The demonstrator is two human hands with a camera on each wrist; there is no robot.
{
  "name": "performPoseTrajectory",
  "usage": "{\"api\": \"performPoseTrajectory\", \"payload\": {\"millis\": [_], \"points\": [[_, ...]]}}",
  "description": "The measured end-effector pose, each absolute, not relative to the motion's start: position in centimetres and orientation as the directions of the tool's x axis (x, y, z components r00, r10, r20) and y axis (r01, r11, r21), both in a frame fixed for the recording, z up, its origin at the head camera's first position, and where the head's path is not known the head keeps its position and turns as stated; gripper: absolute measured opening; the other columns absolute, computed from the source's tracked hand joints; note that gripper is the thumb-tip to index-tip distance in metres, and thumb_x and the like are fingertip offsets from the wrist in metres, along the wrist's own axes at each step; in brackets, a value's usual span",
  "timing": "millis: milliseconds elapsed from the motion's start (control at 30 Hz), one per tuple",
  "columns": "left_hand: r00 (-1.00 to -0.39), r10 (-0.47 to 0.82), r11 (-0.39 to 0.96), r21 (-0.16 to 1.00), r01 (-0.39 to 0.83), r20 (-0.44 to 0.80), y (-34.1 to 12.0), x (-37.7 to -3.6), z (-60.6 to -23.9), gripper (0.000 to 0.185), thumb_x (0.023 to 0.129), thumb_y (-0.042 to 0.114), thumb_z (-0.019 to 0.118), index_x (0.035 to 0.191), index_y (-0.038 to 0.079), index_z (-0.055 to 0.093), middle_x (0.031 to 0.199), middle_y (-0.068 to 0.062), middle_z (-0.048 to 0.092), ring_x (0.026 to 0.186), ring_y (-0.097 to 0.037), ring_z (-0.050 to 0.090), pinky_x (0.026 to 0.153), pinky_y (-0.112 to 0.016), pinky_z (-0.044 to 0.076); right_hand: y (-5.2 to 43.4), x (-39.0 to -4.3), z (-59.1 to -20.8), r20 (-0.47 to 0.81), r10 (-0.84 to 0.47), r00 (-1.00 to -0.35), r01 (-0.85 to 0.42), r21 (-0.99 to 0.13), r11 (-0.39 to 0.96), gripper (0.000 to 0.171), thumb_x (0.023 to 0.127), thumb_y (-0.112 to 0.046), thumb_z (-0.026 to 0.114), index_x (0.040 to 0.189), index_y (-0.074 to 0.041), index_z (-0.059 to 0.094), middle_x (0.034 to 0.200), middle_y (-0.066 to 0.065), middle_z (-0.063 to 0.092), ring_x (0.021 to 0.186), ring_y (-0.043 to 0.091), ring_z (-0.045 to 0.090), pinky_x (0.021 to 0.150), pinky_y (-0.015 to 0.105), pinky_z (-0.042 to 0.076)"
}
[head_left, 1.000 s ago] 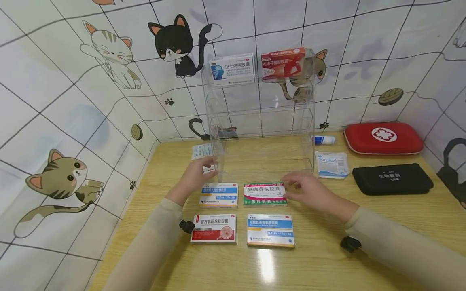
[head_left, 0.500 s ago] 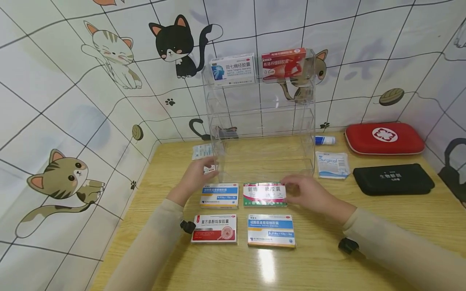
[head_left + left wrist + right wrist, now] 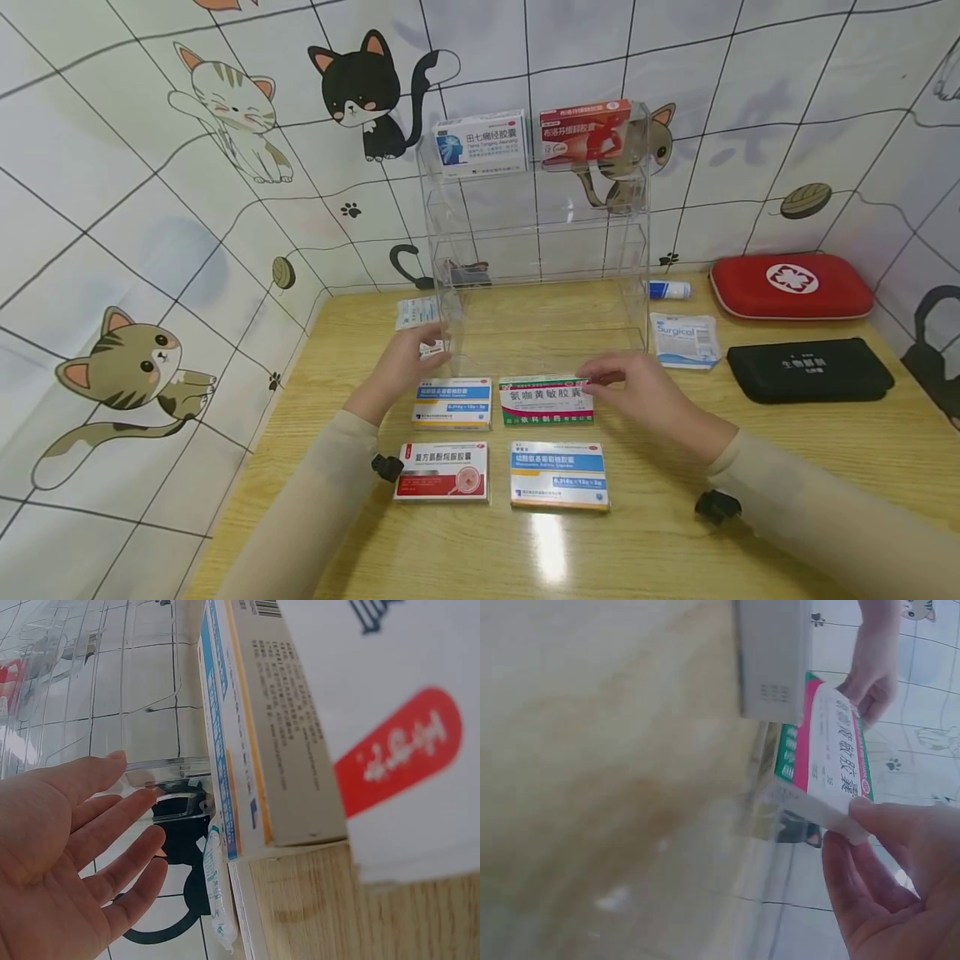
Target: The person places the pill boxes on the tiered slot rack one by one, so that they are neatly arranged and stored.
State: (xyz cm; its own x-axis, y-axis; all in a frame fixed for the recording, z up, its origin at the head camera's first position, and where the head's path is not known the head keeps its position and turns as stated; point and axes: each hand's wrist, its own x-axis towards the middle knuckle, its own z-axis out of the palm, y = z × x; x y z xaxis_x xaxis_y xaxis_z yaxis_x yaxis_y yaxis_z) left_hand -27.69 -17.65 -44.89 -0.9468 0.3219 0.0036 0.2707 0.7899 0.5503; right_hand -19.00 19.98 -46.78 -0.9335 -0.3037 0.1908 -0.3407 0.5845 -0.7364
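Centrally on the wooden table [image 3: 660, 542] stands a clear rack [image 3: 536, 242], taken as landmark; its top shelf carries a white-blue box [image 3: 480, 142] on the left and a red box [image 3: 587, 130] on the right, and the shelves below hold no boxes that can be made out. Right of the rack lie a red case [image 3: 791, 286], a black pouch [image 3: 810, 367] in front of that, a white Surgicol packet [image 3: 682, 339] and a small tube [image 3: 667, 289]. A small packet [image 3: 415, 312] lies left of the rack. In front of the rack four boxes sit in two rows: blue box [image 3: 452, 402] and green-pink box [image 3: 546, 399] nearer the rack, red-white box [image 3: 441, 471] and a second blue box [image 3: 558, 474] farther from it. Right hand [image 3: 637, 392] pinches the green-pink box at its right end, thumb and fingers [image 3: 889, 825] on the edge; that end is tipped up off the table, just in front of the rack's base. Left hand [image 3: 405, 367] rests against the rack's left front corner, fingers [image 3: 112, 825] straight and spread, holding nothing.
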Motion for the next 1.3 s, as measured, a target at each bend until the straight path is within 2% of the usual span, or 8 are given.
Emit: {"api": "performPoseTrajectory", "payload": {"millis": [300, 433, 600, 667, 767, 933, 1033, 1300], "points": [[-0.944, 0.331, 0.79, 0.549, 0.274, -0.005, -17.7, -27.7, -44.8, 0.056, 0.099, 0.028, 0.071, 0.151, 0.017, 0.053, 0.137, -0.004, 0.068, 0.126, -0.027, 0.061, 0.106, -0.049, 0.053, 19.5, -21.0, -41.3, 0.419, -0.24, -0.876, -0.474, -0.648, 0.597, 0.018, 0.091, -0.013, 0.08, 0.109, -0.015, 0.08, 0.112, 0.003, 0.078, 0.093, 0.017, 0.076, 0.082, 0.044, 0.064], [-0.944, 0.329, 0.786, 0.558, 0.267, -0.01, -17.8, -27.7, -44.7, 0.056, 0.099, 0.025, 0.072, 0.151, 0.016, 0.053, 0.137, -0.004, 0.067, 0.126, -0.027, 0.061, 0.106, -0.049, 0.053, 18.9, -23.2, -37.6, 0.513, -0.2, -0.835, -0.517, -0.603, 0.607, 0.02, 0.091, -0.017, 0.081, 0.11, -0.016, 0.08, 0.114, 0.001, 0.078, 0.096, 0.015, 0.076, 0.086, 0.037, 0.063], [-0.942, 0.335, 0.784, 0.558, 0.273, -0.009, -17.8, -27.7, -44.7, 0.056, 0.099, 0.024, 0.071, 0.151, 0.014, 0.052, 0.137, -0.005, 0.068, 0.126, -0.027, 0.061, 0.106, -0.05, 0.053, 17.9, -26.8, -33.4, 0.563, -0.129, -0.816, -0.525, -0.631, 0.571, 0.02, 0.094, -0.022, 0.078, 0.112, -0.015, 0.08, 0.116, -0.003, 0.077, 0.102, 0.011, 0.074, 0.087, 0.019, 0.059], [-0.941, 0.338, 0.784, 0.554, 0.28, -0.003, -17.7, -27.8, -44.7, 0.056, 0.099, 0.024, 0.072, 0.151, 0.013, 0.052, 0.136, -0.005, 0.068, 0.125, -0.028, 0.061, 0.106, -0.05, 0.053, 17.4, -28.2, -31.9, 0.573, -0.097, -0.814, -0.523, -0.65, 0.551, 0.021, 0.094, -0.023, 0.077, 0.113, -0.013, 0.08, 0.116, -0.003, 0.076, 0.103, 0.011, 0.074, 0.09, 0.019, 0.059], [-0.942, 0.336, 0.785, 0.552, 0.28, -0.001, -17.6, -27.8, -44.7, 0.056, 0.099, 0.024, 0.072, 0.15, 0.012, 0.053, 0.136, -0.006, 0.068, 0.126, -0.029, 0.061, 0.106, -0.05, 0.053, 16.7, -30.0, -30.2, 0.587, -0.054, -0.808, -0.517, -0.661, 0.544, 0.024, 0.095, -0.023, 0.076, 0.115, -0.011, 0.079, 0.119, -0.002, 0.075, 0.104, 0.011, 0.073, 0.096, 0.026, 0.059], [-0.942, 0.336, 0.784, 0.555, 0.277, -0.003, -17.7, -27.8, -44.5, 0.056, 0.099, 0.023, 0.071, 0.15, 0.012, 0.053, 0.137, -0.006, 0.068, 0.126, -0.029, 0.061, 0.106, -0.051, 0.053, 15.9, -32.8, -28.5, 0.524, 0.04, -0.851, -0.415, -0.716, 0.562, 0.029, 0.096, -0.032, 0.074, 0.122, -0.02, 0.076, 0.127, -0.007, 0.072, 0.107, 0.009, 0.071, 0.099, 0.026, 0.057], [-0.942, 0.337, 0.792, 0.543, 0.28, -0.005, -17.6, -27.8, -44.5, 0.056, 0.099, 0.024, 0.071, 0.15, 0.011, 0.053, 0.136, -0.007, 0.068, 0.126, -0.03, 0.062, 0.107, -0.05, 0.053, 15.4, -34.3, -28.5, 0.478, 0.075, -0.875, -0.367, -0.755, 0.543, 0.029, 0.097, -0.035, 0.072, 0.124, -0.026, 0.075, 0.13, -0.01, 0.071, 0.11, 0.008, 0.07, 0.101, 0.022, 0.055], [-0.939, 0.343, 0.792, 0.537, 0.291, 0.004, -17.6, -27.8, -44.5, 0.055, 0.099, 0.024, 0.072, 0.149, 0.012, 0.054, 0.136, -0.006, 0.069, 0.127, -0.03, 0.062, 0.108, -0.05, 0.052, 14.2, -36.7, -30.6, 0.424, 0.075, -0.903, -0.354, -0.83, 0.431, 0.025, 0.096, -0.029, 0.074, 0.121, -0.022, 0.077, 0.13, -0.007, 0.069, 0.114, 0.008, 0.066, 0.104, 0.023, 0.054]]}}
